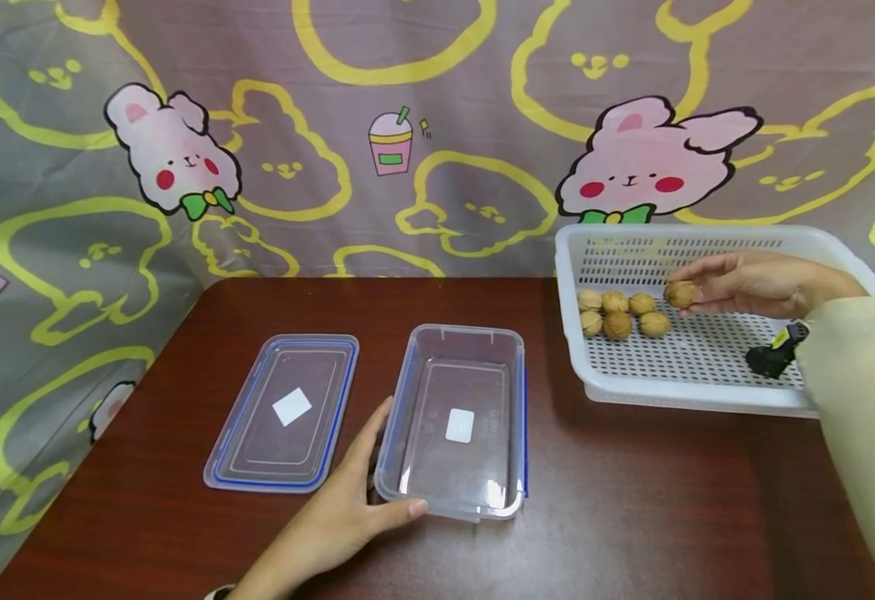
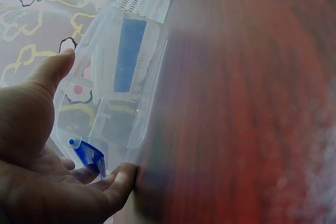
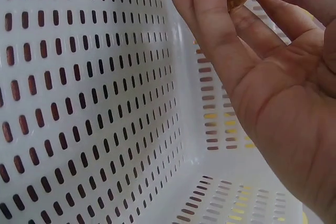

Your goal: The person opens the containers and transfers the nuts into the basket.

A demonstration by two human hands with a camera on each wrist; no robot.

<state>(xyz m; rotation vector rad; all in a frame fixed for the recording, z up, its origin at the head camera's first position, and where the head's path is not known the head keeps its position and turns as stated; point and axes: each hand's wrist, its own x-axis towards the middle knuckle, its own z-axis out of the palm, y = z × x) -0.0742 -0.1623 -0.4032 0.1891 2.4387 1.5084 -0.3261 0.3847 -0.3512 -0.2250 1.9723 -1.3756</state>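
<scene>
Over the left part of the white perforated basket (image 1: 677,395), my right hand (image 1: 767,282) pinches a walnut (image 1: 681,294) between thumb and fingers. Part of that walnut shows at the top of the right wrist view, partly hidden by the fingers. Several more walnuts (image 1: 617,326) lie together on the basket floor at its left end. My left hand (image 1: 336,517) grips the near left corner of a clear plastic container (image 1: 452,479), thumb at the near rim and fingers along the left side. In the left wrist view the fingers are around a blue latch (image 2: 88,153) of the container.
Left of the container lies its clear lid (image 1: 295,450) with a blue seal, flat on the dark red table (image 1: 617,500). A patterned cloth (image 1: 475,108) hangs behind the table. A black device (image 1: 771,358) sits by the right wrist, over the basket.
</scene>
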